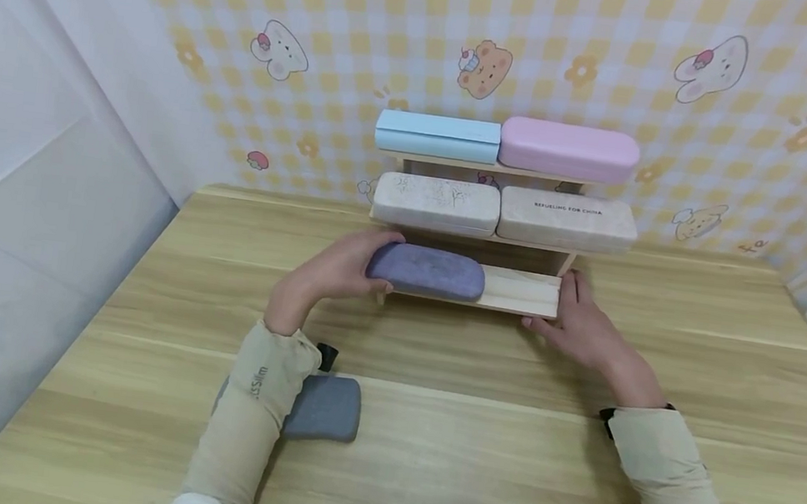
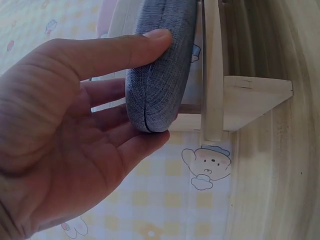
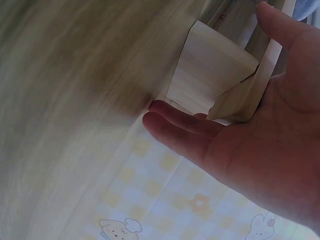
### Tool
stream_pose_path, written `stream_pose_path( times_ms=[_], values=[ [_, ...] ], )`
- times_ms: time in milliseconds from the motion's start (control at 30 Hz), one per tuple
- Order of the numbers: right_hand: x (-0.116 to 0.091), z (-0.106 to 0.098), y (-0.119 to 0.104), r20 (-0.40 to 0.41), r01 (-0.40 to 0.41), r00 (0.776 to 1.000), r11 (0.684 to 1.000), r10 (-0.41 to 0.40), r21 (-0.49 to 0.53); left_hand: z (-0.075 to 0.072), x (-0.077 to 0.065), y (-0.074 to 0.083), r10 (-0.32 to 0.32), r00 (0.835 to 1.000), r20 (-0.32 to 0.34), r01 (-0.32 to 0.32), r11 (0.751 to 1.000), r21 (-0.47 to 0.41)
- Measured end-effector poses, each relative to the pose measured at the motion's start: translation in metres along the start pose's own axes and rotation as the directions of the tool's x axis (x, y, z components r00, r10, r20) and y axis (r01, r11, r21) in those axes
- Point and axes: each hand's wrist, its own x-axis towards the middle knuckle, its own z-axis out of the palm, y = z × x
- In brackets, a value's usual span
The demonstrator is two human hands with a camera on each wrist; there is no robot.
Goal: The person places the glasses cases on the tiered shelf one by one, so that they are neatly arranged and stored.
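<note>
In the head view a blue-purple fabric glasses case (image 1: 427,271) lies on the left part of the bottom tier of a small wooden rack (image 1: 520,290). My left hand (image 1: 345,266) grips that case by its left end. The left wrist view shows the thumb on one face of the case (image 2: 162,65) and the fingers on the other side. At the rack's right end, my right hand (image 1: 587,325) rests against the bottom board, its thumb by the front edge. Its visible fingers lie fairly straight beside the wooden leg (image 3: 212,65) in the right wrist view.
Two pale glasses cases, left (image 1: 436,204) and right (image 1: 568,221), fill the middle tier. A light blue case (image 1: 437,137) and a pink case (image 1: 569,150) sit on top. One grey case (image 1: 325,408) lies on the table, partly under the left sleeve. A checkered cloth (image 1: 399,41) hangs behind.
</note>
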Motion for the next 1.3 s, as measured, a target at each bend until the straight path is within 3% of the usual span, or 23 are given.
stream_pose_path(
  times_ms=[467,833,1100,1300],
  values=[
    [-0.0001,-0.0008,0.001,0.017,-0.014,1.0,1.0,0.014,-0.011,-0.0015,0.0003,-0.0039,-0.043,0.999,-0.003,0.043,0.999,0.004],
    [0.001,0.0004,0.0017,0.016,-0.007,1.0,1.0,0.007,-0.021,-0.0023,-0.0001,-0.0034,-0.126,0.992,-0.022,0.126,0.992,-0.011],
    [0.0008,-0.0005,0.0009,0.034,-0.014,0.999,1.0,0.015,-0.024,-0.0029,0.0013,-0.0016,-0.141,0.99,-0.02,0.14,0.99,-0.025],
    [-0.0001,-0.0023,-0.0004,0.037,-0.017,0.999,1.0,0.017,-0.005,-0.0079,-0.0048,-0.001,-0.111,0.994,-0.023,0.11,0.993,-0.051]
  ],
)
